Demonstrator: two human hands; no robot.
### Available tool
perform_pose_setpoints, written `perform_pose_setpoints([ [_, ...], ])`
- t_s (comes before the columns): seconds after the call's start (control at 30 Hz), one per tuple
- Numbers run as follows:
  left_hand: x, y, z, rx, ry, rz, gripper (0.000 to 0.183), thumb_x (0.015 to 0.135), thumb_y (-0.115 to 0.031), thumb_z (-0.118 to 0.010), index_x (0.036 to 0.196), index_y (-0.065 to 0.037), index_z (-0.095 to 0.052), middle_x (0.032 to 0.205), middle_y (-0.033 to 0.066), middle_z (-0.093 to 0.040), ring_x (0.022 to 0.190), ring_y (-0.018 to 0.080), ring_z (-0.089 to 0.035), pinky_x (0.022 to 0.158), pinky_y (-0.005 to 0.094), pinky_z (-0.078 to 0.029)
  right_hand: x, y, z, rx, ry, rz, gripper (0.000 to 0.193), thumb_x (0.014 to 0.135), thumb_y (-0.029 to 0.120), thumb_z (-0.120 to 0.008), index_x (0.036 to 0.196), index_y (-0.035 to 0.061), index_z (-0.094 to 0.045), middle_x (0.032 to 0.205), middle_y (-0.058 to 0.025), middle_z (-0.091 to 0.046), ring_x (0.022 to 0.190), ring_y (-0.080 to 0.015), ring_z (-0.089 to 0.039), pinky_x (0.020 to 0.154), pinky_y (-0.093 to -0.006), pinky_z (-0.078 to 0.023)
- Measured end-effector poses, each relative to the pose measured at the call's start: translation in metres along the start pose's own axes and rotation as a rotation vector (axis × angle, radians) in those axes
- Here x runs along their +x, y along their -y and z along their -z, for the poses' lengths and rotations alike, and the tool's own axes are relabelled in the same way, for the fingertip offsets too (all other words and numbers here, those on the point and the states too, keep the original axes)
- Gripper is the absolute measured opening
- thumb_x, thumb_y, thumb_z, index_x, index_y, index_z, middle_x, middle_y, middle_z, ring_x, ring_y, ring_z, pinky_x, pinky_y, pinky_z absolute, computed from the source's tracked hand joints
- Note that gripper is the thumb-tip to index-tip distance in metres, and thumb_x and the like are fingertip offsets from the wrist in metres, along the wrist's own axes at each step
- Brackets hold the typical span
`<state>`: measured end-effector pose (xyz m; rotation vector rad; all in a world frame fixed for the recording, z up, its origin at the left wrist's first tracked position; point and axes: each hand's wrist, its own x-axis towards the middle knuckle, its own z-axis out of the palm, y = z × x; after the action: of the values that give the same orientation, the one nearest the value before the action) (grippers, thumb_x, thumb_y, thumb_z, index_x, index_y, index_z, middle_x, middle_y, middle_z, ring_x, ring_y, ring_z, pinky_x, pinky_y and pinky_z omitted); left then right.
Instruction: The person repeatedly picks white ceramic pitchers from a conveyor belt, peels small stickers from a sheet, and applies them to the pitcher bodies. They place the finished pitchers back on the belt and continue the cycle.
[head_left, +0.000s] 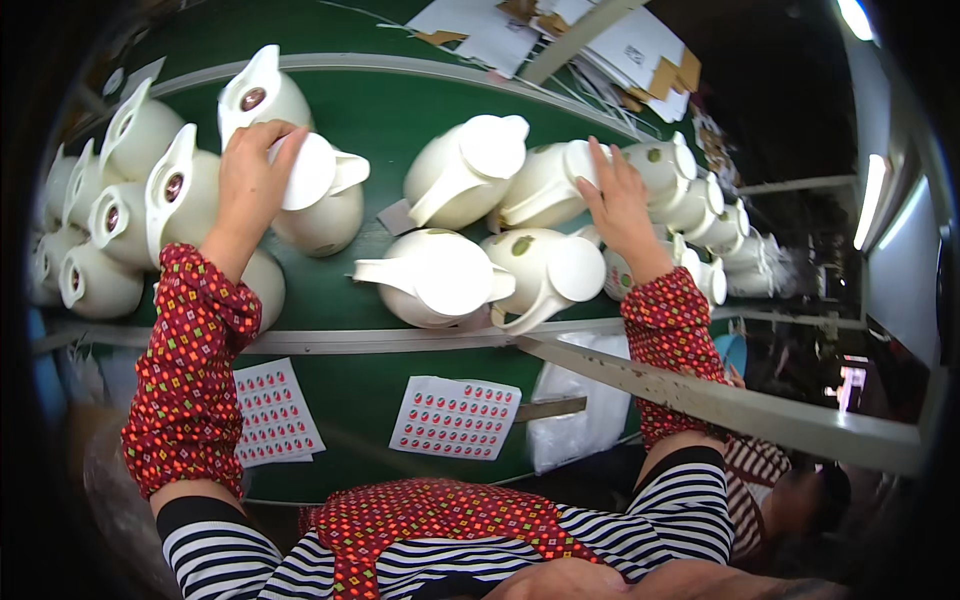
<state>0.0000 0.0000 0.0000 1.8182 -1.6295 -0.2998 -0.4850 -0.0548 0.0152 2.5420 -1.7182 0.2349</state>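
- Bending over the left edge of a white lid, the left hand is partly curled, its thumb and fingers touching the left lid; whether it clamps it, I cannot tell.
- That lid sits on the left jug, cream, upright on the belt, its handle pointing right.
- The right hand is half open, fingers spread, at the right edge of the right lid, with the thumb lower than the fingers; how firmly it presses, I cannot tell.
- Below that lid is the right jug, among other lidded jugs.
- Open-topped jugs crowd the left end, round dark red mouths showing; more lidded ones run off to the right.
- All stand on a green belt between metal rails. A small grey card lies near the middle.
- Nearer the body, a green ledge bears two sticker sheets and clear plastic bags.
- A metal bar slants across on the right.
- Beyond the belt lie papers and cardboard; light tubes glow at right, and a co-worker in stripes sits lower right.
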Motion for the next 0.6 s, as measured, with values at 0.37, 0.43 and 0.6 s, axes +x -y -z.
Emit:
perform_pose_setpoints([
  [0.37,-0.077,-0.146,-0.024,-0.278,0.240,-0.514,0.042,0.089,-0.010,-0.075,0.129,-0.004,-0.063,0.137,0.0185,-0.062,0.124,0.0386,-0.062,0.110,0.0443,-0.049,0.031,-0.025,0.035,0.058,0.376,0.145,0.075,0.098,0.042,-0.070,0.163,0.0204,-0.038,0.153,-0.0299,-0.048,0.139,-0.0466,-0.048,0.119,-0.0487,-0.037],
  [0.43,-0.091,-0.189,-0.056,-0.309,0.427,-0.465,0.045,0.090,-0.013,-0.074,0.132,-0.001,-0.061,0.141,0.0220,-0.059,0.130,0.0386,-0.059,0.111,0.0447,-0.047,0.049,-0.030,0.031,0.073,0.430,0.168,0.078,0.096,0.042,-0.073,0.162,0.0173,-0.039,0.150,-0.0273,-0.051,0.136,-0.0436,-0.051,0.117,-0.0462,-0.040],
  [0.6,-0.085,-0.223,-0.144,0.034,0.454,-0.546,0.058,0.098,-0.029,-0.066,0.143,0.006,-0.052,0.152,0.0370,-0.045,0.131,0.0449,-0.056,0.113,0.0457,-0.045,0.064,-0.009,0.046,0.087,0.479,0.127,0.072,0.089,0.030,-0.080,0.153,0.0114,-0.051,0.140,-0.0215,-0.059,0.131,-0.0407,-0.055,0.110,-0.0440,-0.046],
])
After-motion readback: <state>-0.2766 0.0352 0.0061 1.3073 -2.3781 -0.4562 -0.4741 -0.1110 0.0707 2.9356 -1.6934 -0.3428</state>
